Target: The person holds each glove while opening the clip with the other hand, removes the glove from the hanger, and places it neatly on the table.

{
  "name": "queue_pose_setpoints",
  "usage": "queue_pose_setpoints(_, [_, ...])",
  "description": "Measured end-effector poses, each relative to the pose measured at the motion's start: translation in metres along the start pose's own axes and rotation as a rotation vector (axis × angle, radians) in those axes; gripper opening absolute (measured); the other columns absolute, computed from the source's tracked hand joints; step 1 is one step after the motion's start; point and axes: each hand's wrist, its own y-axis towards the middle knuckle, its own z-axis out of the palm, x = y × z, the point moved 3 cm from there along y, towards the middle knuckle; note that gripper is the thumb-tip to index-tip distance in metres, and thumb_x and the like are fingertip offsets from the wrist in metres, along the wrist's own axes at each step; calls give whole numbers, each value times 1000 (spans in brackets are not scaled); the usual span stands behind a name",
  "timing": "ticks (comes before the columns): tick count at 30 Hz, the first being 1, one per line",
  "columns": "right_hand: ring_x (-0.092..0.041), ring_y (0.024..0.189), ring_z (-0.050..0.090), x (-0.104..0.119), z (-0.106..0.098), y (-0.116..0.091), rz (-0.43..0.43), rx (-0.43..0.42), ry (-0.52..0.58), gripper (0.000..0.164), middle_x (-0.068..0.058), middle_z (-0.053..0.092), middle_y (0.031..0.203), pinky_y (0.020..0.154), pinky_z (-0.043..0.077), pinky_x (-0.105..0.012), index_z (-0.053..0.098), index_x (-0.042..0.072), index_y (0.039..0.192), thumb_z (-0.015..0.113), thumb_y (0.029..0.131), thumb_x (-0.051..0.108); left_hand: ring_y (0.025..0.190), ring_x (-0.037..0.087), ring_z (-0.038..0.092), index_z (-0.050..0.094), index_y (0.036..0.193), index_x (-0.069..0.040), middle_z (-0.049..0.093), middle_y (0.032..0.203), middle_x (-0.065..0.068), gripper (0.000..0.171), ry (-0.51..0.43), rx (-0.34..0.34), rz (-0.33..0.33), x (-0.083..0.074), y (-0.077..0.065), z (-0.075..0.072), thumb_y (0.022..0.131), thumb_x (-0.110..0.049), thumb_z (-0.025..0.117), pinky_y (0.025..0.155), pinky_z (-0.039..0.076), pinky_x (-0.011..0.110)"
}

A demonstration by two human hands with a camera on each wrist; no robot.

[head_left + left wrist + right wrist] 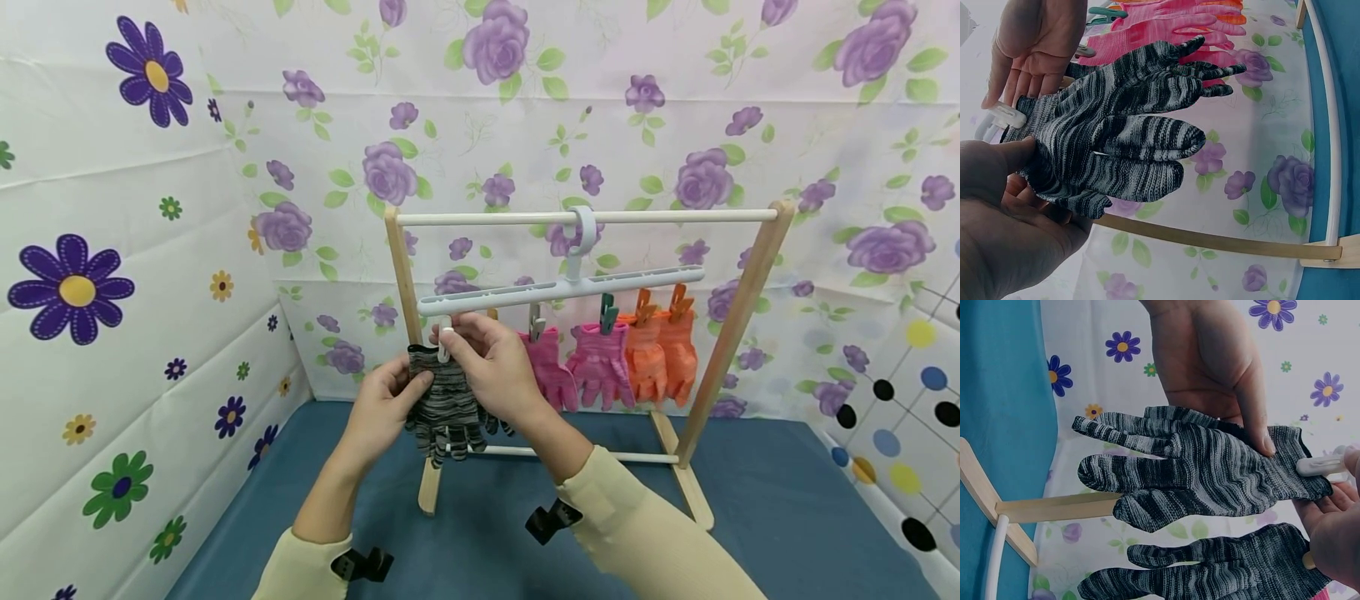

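A black-and-grey striped knit glove [444, 402] hangs fingers-down below the left end of a white hanger [517, 295]. My left hand [381, 417] pinches its side near the cuff, thumb in front. At the cuff sits a white clothespin [1319, 465], which my right hand [498, 367] pinches between thumb and fingers. In the left wrist view the clothespin [1009, 116] lies over the cuff edge. A second striped glove [1222, 575] hangs just behind, held by a wooden-coloured clip [1309, 560] and mostly hidden by my right hand in the head view.
Pink gloves [602, 362] and orange gloves [677, 354] hang from clips farther right on the hanger. The hanger hooks over the white top rod [480, 219] of a wooden-sided rack [731, 333]. A blue-green surface [465, 550] lies beneath; flowered cloth [315, 142] stands behind.
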Motion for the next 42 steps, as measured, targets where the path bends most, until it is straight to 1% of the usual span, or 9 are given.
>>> queue_pose_setpoints(4, [-20,122,69,-1,0,0,0,-17,12,36,-13,75,126,102,55,-37,63,-2,138,62,110,20,72,19,51,69,125,-2,62,86,12,26,-2,0,-6,1,0,0,110,-22,63,65,43,29])
queue_pose_setpoints(7, [-18,121,69,-2,0,0,-6,-31,9,34,-10,76,124,101,55,-35,65,-2,136,63,110,19,75,20,53,69,125,-3,64,89,13,26,0,0,-13,2,0,0,110,-23,63,66,44,30])
queue_pose_setpoints(11, [-20,121,70,-2,1,1,-17,-40,39,31,-13,75,125,104,53,-35,66,-1,133,63,109,18,80,22,60,69,126,-3,68,95,14,26,-8,3,-25,4,0,-1,110,-24,63,69,49,30])
queue_pose_setpoints(15, [-20,121,70,-2,2,1,-22,-53,59,30,-18,74,125,105,52,-34,67,0,131,64,109,19,88,23,67,69,126,-1,71,100,15,28,-36,12,-34,5,-1,-1,110,-23,64,75,55,32])
queue_pose_setpoints(22, [-19,120,71,-4,2,1,-16,-66,70,28,-22,73,125,106,52,-35,68,-1,130,64,109,18,87,24,67,70,122,-1,70,99,16,25,-36,6,-42,8,-2,-2,109,-22,64,74,56,32])
queue_pose_setpoints(30, [-19,119,71,-4,2,1,-25,-76,74,30,-18,75,121,107,51,-36,68,-5,128,65,108,18,85,23,67,70,120,0,70,97,15,25,-39,7,-31,9,-2,-2,109,-21,64,73,56,32])
queue_pose_setpoints(36, [-17,118,71,-4,1,1,-30,-95,51,25,-9,78,116,105,53,-37,70,1,125,65,108,19,82,23,65,70,119,0,69,95,16,23,-32,15,-26,12,-5,-4,110,-20,64,71,54,32])
queue_pose_setpoints(42, [-17,117,70,-3,1,1,-23,-100,56,26,-8,79,114,103,53,-37,72,0,124,65,108,20,83,23,65,69,121,1,69,97,17,25,-39,17,-48,15,-9,-7,110,-21,63,70,54,32])
